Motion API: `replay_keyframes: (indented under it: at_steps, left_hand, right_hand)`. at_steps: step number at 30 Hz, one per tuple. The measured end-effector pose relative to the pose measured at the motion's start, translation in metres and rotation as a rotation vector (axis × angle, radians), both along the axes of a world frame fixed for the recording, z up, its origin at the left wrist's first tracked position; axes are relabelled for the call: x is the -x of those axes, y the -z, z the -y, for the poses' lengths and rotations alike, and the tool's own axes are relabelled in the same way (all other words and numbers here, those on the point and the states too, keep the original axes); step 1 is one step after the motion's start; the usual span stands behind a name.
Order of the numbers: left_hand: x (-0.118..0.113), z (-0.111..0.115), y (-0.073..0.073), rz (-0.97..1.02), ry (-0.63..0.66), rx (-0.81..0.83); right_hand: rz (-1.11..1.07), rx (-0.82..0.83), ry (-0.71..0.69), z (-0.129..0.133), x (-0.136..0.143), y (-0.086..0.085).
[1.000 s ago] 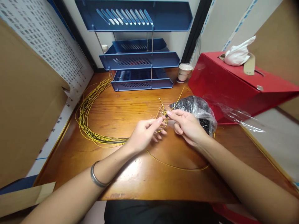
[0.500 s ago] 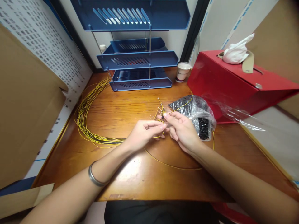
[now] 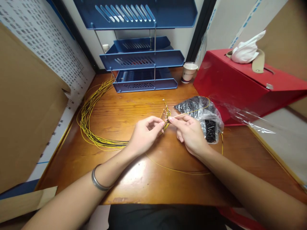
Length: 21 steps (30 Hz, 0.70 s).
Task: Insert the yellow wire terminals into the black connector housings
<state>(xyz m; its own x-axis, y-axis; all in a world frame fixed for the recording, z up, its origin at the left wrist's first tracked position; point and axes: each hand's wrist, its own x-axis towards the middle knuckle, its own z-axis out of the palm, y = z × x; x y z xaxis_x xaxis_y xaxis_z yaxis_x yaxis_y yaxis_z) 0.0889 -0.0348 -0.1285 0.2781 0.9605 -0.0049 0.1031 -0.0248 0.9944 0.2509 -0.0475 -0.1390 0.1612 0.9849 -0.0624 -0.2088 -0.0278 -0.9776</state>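
Note:
Both hands meet over the middle of the desk, their fingertips pinched close together. My left hand (image 3: 146, 134) is closed with thumb and forefinger on a thin yellow wire. My right hand (image 3: 189, 131) pinches the same wire a little to the right; a small dark piece shows at its fingertips, too small to name. From there the wire (image 3: 192, 111) arcs out over a clear plastic bag (image 3: 200, 103) of black items. Just behind the fingertips stand the wire ends (image 3: 165, 107) with small pale tips. A large coil of yellow and black wires (image 3: 85, 119) lies to the left.
A blue tiered file tray (image 3: 144, 86) stands at the back, with a paper cup (image 3: 189, 72) beside it. A red tissue box (image 3: 230, 86) is at the right. Cardboard (image 3: 28, 111) borders the left side. One loose wire loop (image 3: 172, 169) lies near the front of the wooden desk (image 3: 124, 191).
The wire loop between my fingers has been drawn out straighter, and its free part has swung right over the bag. My left hand has shifted slightly up and left.

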Motion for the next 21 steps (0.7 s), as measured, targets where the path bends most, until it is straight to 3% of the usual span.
replay_keyframes:
  at_steps: [5,10,15,21]
  left_hand:
    - [-0.0005,0.002,0.0067,-0.024,-0.001,-0.063]
    - [-0.001,0.0034,0.007,-0.035,-0.01,-0.085]
    - [-0.0019,0.0036,0.0072,-0.052,0.012,-0.094]
    - [-0.0015,0.0029,0.0068,-0.039,-0.011,-0.099]
  right_hand:
    - [-0.011,0.003,-0.059,0.0025,0.0033,-0.0011]
    - [-0.021,-0.021,-0.011,0.0031,0.0031,0.0004]
    - [-0.035,0.002,-0.086,0.002,0.0031,0.0012]
    - [-0.026,-0.019,0.008,0.0012,0.0034,0.0011]
